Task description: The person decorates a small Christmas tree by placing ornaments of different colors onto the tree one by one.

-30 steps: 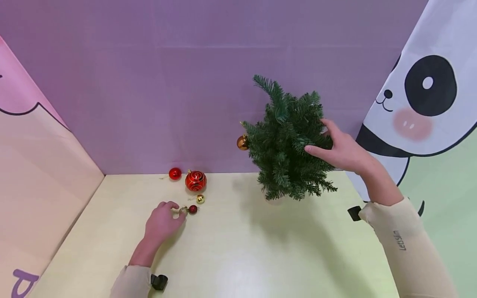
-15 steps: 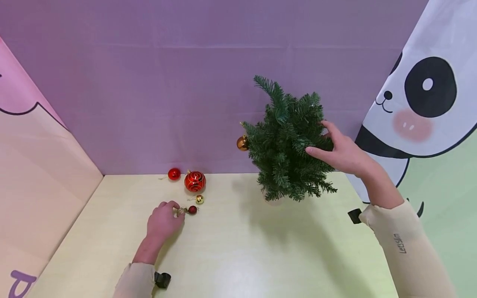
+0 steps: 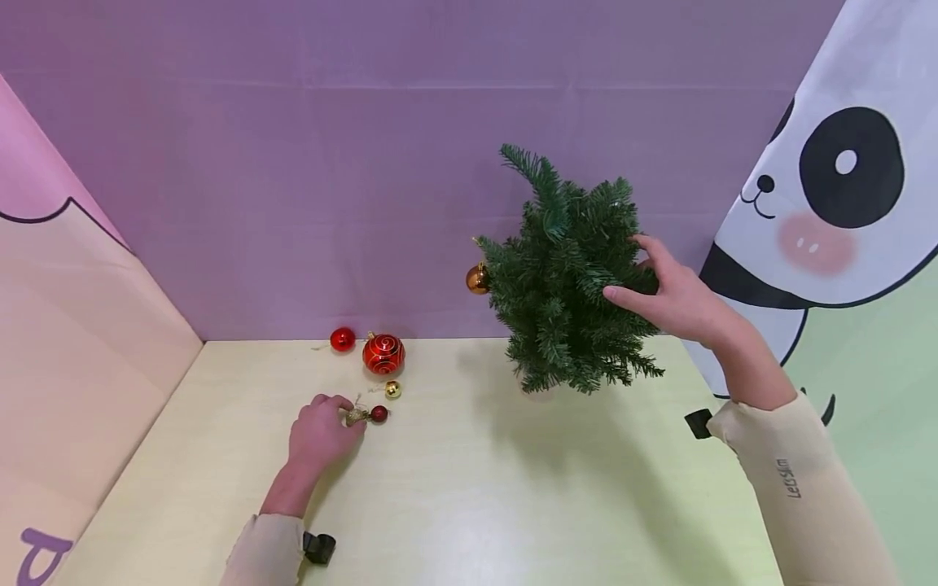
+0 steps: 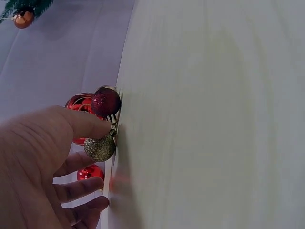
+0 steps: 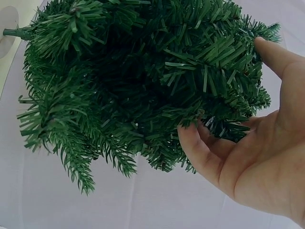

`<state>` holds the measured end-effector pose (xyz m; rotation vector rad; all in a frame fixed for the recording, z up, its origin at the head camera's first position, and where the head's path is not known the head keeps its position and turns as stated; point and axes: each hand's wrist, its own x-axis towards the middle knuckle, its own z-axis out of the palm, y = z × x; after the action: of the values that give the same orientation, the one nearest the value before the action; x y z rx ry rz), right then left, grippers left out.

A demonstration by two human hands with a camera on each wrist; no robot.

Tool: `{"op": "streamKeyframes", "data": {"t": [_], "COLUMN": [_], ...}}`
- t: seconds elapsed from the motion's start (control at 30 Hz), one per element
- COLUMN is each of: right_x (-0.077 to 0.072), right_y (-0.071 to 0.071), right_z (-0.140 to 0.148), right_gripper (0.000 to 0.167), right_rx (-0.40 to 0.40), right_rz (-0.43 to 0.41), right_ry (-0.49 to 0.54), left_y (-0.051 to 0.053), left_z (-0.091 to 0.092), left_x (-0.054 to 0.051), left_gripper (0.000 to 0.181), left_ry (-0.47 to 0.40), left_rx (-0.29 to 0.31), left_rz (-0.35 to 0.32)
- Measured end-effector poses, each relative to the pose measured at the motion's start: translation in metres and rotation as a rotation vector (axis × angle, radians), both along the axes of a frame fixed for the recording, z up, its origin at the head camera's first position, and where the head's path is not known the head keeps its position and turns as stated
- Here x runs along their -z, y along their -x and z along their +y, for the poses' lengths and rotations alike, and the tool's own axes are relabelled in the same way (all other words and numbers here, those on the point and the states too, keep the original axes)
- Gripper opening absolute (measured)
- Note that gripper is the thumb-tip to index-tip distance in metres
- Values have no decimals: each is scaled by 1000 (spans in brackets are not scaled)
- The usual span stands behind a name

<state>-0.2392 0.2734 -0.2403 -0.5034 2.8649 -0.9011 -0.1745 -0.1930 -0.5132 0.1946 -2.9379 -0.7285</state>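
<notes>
The left hand (image 3: 322, 435) is at the lower left of the head view, its thumb and index finger pinching the glittered gold bauble (image 4: 100, 149); the remaining fingers are spread apart. The dark red bauble (image 4: 106, 101) sits just beside the glittered bauble's cap, over the tabletop (image 3: 454, 472). Above this pair in the frame lie the small shiny gold bauble (image 3: 392, 389), the large swirl-patterned red bauble (image 3: 383, 354) and the plain red bauble (image 3: 342, 339). The right hand (image 3: 677, 297), right of centre, touches the right side of the green artificial tree (image 3: 564, 301), thumb and fingers wide apart against the outer branches. The copper bauble (image 3: 477, 279) is at the tree's left edge. The pale base (image 3: 537, 395), largely hidden by foliage, appears to rest on the tabletop.
</notes>
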Motion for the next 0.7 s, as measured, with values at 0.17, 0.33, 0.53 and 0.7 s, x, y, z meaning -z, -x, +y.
{"op": "streamKeyframes", "data": {"t": [0.17,0.33,0.53,0.7], "right_x": [1,1,2,2], "right_y": [0,-2,-3,-2], "right_z": [0,1,1,2], "right_gripper": [94,96,97,98], "right_rx": [-1,7,16,16], "right_rz": [-1,-17,-38,-37], "right_ry": [8,5,6,9], "left_y": [-1,-4,-8,-12], "left_z": [-2,-2,-1,-1], "left_x": [-1,-6,-15,-20], "left_gripper": [39,39,39,37], "left_ry": [-10,-23,-34,-38], "left_rx": [-5,-5,0,2], "left_rz": [9,15,31,59]}}
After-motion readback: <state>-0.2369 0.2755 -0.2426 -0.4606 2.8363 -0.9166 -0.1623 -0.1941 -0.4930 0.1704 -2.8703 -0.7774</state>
